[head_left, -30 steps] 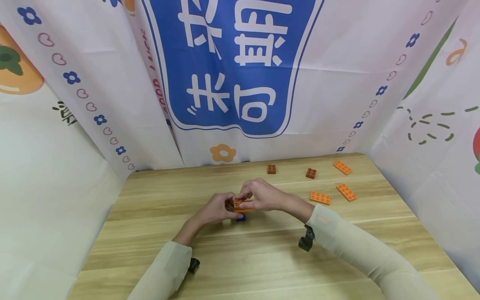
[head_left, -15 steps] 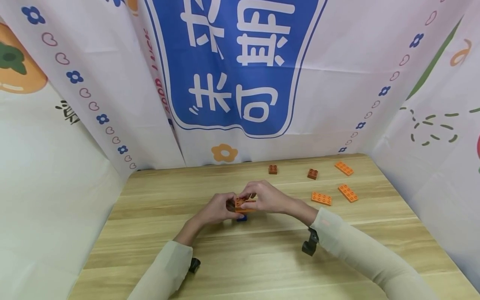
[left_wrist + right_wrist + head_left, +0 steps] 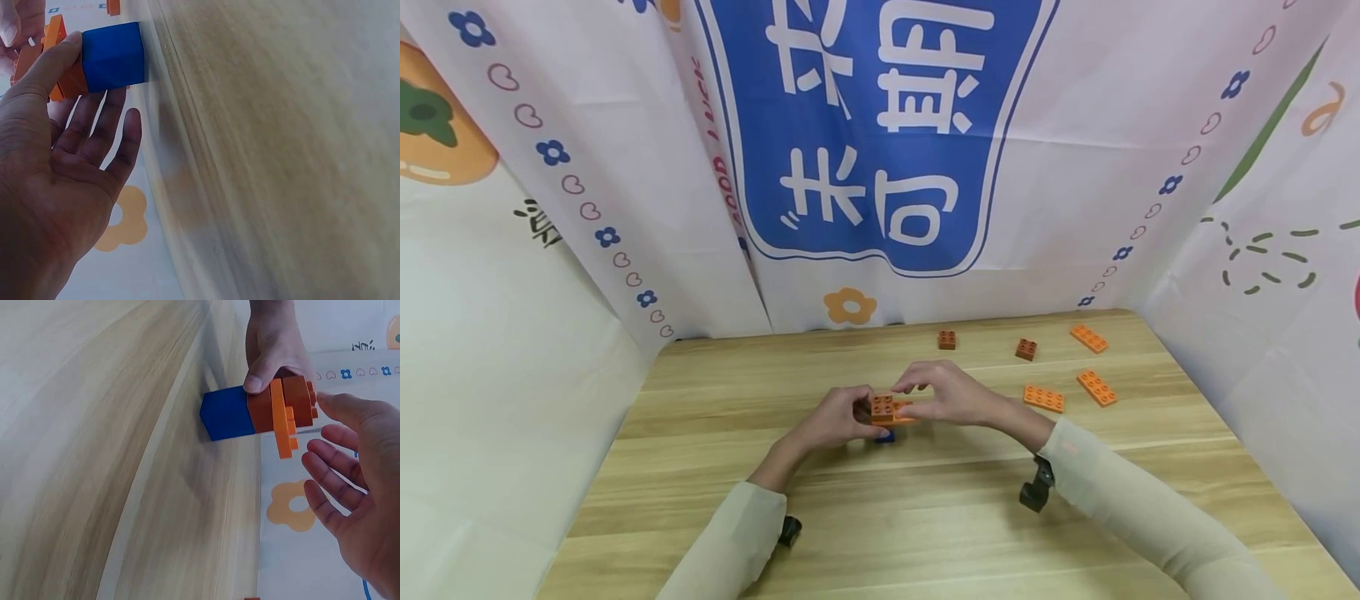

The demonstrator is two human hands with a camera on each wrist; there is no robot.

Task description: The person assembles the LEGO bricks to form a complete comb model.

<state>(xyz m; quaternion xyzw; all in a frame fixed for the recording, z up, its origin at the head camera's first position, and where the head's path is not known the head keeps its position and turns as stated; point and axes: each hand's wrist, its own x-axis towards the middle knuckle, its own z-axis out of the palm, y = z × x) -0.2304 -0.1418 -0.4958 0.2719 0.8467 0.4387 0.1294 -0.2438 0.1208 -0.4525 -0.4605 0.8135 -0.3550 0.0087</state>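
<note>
On the wooden table a small stack of toy bricks stands upright between the hands. Its bottom is a blue block (image 3: 228, 414); above come a brown brick (image 3: 259, 411), an orange plate (image 3: 282, 425) and a second brown brick (image 3: 882, 407) on top. The orange plate juts out toward the right hand's side. My left hand (image 3: 835, 417) pinches the stack just above the blue block, its thumb in front and the other fingers behind. My right hand (image 3: 953, 396) is just right of the stack, fingers relaxed and holding nothing. Its thumb tip is close to the top brick; whether they touch I cannot tell.
Two loose brown bricks, one (image 3: 947, 339) behind the right hand and another (image 3: 1026, 349) farther right, lie near the table's back edge. Orange plates (image 3: 1043, 398) (image 3: 1097, 387) (image 3: 1088, 337) lie at the right. Printed cloth (image 3: 1060, 208) hangs behind and on both sides.
My right hand has let go of the top brown brick and drawn slightly to the right, uncovering its studs. The left hand keeps its hold on the stack.
</note>
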